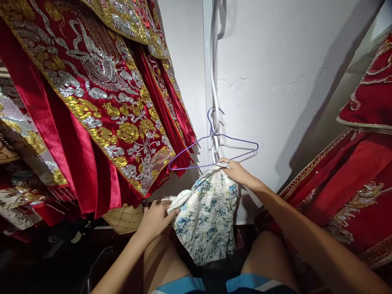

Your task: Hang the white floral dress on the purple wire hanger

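A white garment with blue and yellow flowers (208, 216) hangs between my two hands, its crinkled cloth reaching down between my knees. My left hand (159, 214) grips its rolled white edge at the lower left. At the upper right, my right hand (234, 169) pinches the gathered white edge. Just above that hand, a purple wire hanger (235, 139) hangs from a white hook strip on the wall. The hanger's bottom bar passes right at the top of the cloth; whether the two touch I cannot tell.
Red robes with gold and silver embroidery (122, 110) hang close on the left. More red beaded clothing (361, 183) hangs at the right. Ahead stands a white wall (263, 61) with a vertical white pole (208, 53). My bare knees flank the cloth below.
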The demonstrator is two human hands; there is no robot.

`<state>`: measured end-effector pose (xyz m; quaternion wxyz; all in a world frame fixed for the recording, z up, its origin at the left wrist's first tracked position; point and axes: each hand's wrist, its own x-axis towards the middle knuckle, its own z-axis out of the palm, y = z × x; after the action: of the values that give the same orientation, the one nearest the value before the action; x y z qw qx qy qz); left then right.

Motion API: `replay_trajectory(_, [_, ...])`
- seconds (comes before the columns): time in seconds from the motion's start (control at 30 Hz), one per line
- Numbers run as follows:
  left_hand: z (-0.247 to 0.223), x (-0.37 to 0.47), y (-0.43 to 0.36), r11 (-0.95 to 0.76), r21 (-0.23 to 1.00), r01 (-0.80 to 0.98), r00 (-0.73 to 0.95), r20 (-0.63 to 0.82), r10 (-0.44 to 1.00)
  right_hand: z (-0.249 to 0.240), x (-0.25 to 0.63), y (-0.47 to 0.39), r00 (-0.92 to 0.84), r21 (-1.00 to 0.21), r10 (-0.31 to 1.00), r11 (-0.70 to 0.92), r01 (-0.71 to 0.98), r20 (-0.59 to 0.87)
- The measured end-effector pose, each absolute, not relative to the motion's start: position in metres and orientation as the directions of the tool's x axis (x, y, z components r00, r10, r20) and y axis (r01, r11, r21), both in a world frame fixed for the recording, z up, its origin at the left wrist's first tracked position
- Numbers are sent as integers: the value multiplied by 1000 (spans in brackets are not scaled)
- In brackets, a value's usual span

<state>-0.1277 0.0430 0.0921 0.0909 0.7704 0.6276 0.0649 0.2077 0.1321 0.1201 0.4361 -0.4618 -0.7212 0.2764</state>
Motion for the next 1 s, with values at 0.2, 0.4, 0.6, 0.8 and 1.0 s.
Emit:
replay_trajectory(0.2, [103,-126,45,-216,248,944,196,102,975,119,219,108,-98,-804,933,350,480,347])
replay_trajectory(0.4, [107,-113,67,-305,484,820,239,194,951,140,224,89,-50,-823,950,293,487,308])
replay_trajectory(0.6, [107,-93,90,-376,734,565,91,398,913,131,209,90,40,-885,957,251,393,289])
replay_trajectory(0.8, [108,-95,77,-422,781,460,-14,482,876,132,203,93,90,-884,955,223,410,283])
replay_trajectory(1.0, [140,-91,72,-485,802,348,-10,521,854,135,209,92,82,-879,963,196,435,256])
